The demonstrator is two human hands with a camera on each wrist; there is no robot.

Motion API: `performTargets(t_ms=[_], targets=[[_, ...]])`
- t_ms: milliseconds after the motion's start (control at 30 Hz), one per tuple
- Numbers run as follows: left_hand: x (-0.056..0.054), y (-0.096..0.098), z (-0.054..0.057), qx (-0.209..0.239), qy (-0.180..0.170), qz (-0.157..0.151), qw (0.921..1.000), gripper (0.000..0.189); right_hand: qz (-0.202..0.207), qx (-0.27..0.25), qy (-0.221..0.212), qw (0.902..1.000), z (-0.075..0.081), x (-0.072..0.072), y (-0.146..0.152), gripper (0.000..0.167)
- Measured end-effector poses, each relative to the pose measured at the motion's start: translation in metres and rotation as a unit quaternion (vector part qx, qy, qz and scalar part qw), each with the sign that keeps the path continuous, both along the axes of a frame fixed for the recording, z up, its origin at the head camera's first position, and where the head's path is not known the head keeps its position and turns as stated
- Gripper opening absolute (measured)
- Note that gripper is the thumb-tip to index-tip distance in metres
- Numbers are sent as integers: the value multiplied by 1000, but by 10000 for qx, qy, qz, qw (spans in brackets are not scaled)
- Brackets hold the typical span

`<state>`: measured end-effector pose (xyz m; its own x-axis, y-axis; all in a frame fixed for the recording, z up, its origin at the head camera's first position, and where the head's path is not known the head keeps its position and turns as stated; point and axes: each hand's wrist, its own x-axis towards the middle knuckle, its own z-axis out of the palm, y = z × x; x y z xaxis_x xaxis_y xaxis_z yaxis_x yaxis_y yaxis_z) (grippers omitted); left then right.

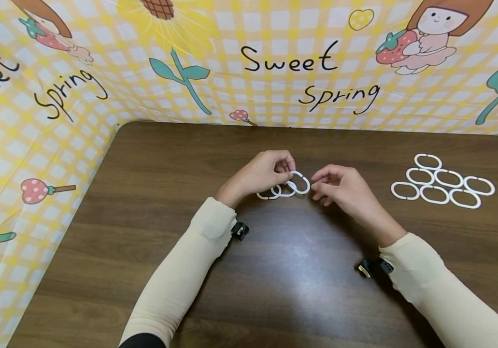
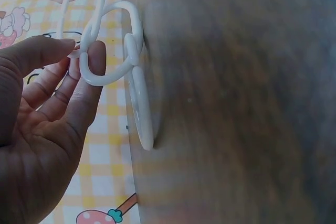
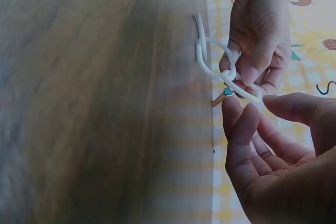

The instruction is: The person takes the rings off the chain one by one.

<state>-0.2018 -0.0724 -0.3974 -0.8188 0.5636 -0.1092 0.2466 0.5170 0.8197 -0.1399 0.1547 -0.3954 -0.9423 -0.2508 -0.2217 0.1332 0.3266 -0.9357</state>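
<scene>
My left hand (image 1: pixel 270 169) pinches a white oval chain link (image 1: pixel 308 184) between thumb and fingers, raised over the wooden table. In the left wrist view, the pinched link threads through a second link (image 2: pixel 100 81), from which another link (image 2: pixel 149 135) hangs down, forming a short chain. My right hand (image 1: pixel 344 188) is just right of the raised link, fingers loosely bent and thumb apart from them. Seen from the right wrist, its thumb tip (image 3: pixel 270 100) is right at the link's outer end, with nothing gripped between thumb and fingers.
Several loose white links (image 1: pixel 448 179) lie in rows at the right of the brown table (image 1: pixel 166 241). A yellow checked cloth (image 1: pixel 275 29) with printed pictures stands up behind the table and runs along its left side.
</scene>
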Motion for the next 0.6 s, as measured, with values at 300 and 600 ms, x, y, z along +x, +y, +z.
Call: performTargets(t_ms=[300, 600], targets=[[0, -1, -1, -12, 42, -22, 10000, 5, 13, -63, -9, 10000, -6, -2, -10, 20], [0, -1, 0, -35, 116, -62, 9999, 4, 33, -125, 26, 9999, -10, -4, -16, 18]])
